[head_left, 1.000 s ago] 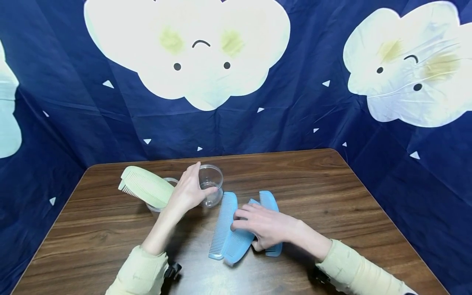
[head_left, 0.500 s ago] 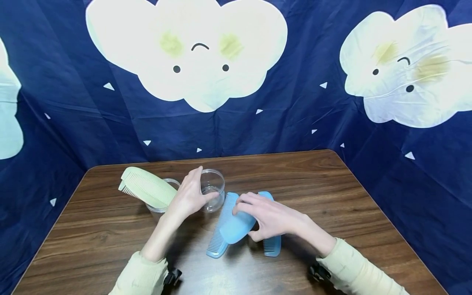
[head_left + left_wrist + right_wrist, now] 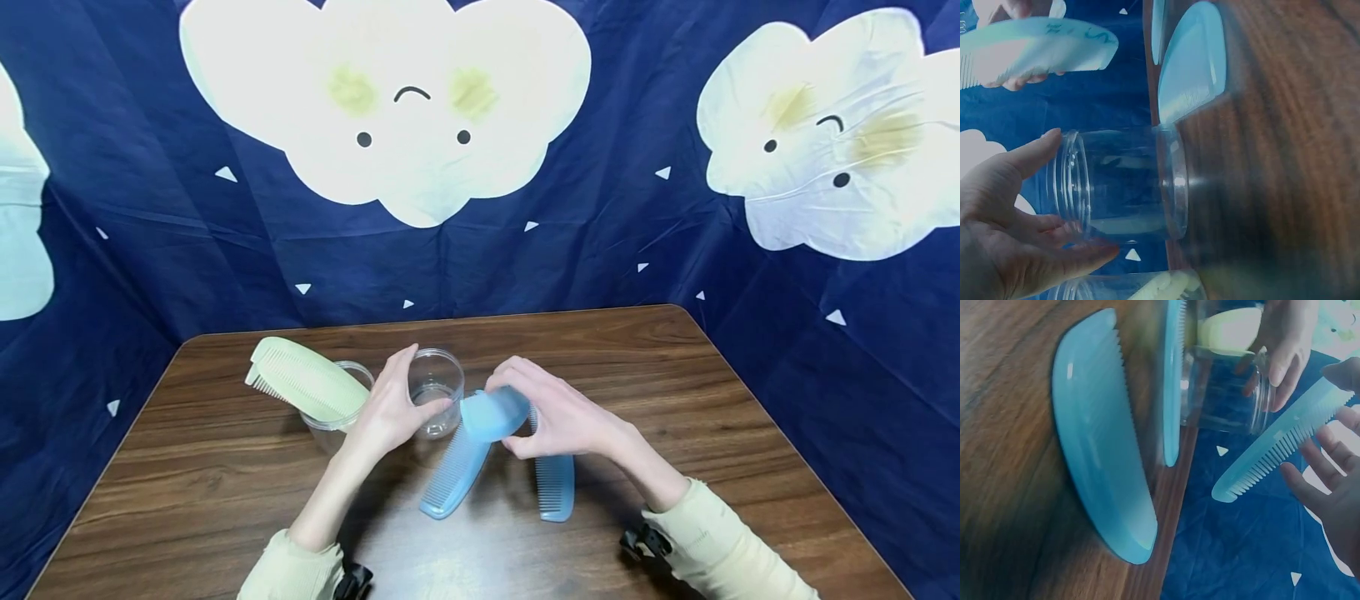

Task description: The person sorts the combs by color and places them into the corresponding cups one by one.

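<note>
My left hand (image 3: 390, 408) grips a clear plastic jar (image 3: 1129, 184), thumb and fingers on either side of its threaded rim; the jar stands upright with nothing in it. Beside it, my right hand (image 3: 558, 412) pinches a light blue comb (image 3: 493, 415), raised off the table close to the jar's right side. In the right wrist view the held comb (image 3: 1279, 434) slants, teeth facing the fingers. Two more blue combs lie on the table: one comb (image 3: 454, 477) near the jar, another comb (image 3: 555, 492) under the right hand, partly hidden by it.
Left of my left hand stands a second clear jar (image 3: 321, 429), with pale green combs (image 3: 303, 379) leaning out over its rim to the left. The brown wooden table (image 3: 660, 375) ends at a dark blue cloth (image 3: 480, 275) with white clouds.
My right hand has lifted a blue comb off the table and carried it up toward the jar. The left hand stays on the jar, which has shifted slightly nearer to me.
</note>
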The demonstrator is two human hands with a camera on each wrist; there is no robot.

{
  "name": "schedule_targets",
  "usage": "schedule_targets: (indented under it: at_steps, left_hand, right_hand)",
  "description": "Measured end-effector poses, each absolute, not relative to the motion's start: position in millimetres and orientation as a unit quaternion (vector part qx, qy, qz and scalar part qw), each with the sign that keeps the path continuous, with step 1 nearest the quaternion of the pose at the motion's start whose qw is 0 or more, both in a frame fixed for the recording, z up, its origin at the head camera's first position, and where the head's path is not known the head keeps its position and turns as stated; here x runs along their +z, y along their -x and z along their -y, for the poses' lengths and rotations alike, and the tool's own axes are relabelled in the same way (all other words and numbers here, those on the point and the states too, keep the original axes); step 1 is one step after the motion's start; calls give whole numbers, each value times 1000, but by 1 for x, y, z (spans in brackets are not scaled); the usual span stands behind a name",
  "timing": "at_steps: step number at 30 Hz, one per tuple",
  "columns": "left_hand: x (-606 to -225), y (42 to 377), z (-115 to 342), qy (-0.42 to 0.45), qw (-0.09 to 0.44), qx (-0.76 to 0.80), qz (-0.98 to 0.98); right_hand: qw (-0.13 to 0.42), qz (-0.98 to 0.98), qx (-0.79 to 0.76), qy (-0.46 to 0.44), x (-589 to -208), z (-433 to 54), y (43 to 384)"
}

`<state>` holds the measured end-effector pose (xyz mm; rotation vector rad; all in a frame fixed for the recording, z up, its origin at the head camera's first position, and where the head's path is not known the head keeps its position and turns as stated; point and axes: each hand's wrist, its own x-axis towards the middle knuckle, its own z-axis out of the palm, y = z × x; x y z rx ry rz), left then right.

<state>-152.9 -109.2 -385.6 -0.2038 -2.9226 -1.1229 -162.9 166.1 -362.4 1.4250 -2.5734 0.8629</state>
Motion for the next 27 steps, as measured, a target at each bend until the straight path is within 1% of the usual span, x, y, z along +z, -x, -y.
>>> schedule_targets:
  at_steps: [6, 11, 27]
  left_hand:
    - [-388, 146, 110, 59, 4, -369, 927]
    - [-391, 142, 111, 50, 2, -383, 922]
    - [-403, 133, 116, 25, -17, -428, 903]
  right_hand:
    - [57, 812, 354, -460, -360, -162, 168]
    - [64, 806, 398, -434, -352, -161, 171]
    - [79, 801, 472, -359, -329, -152, 176]
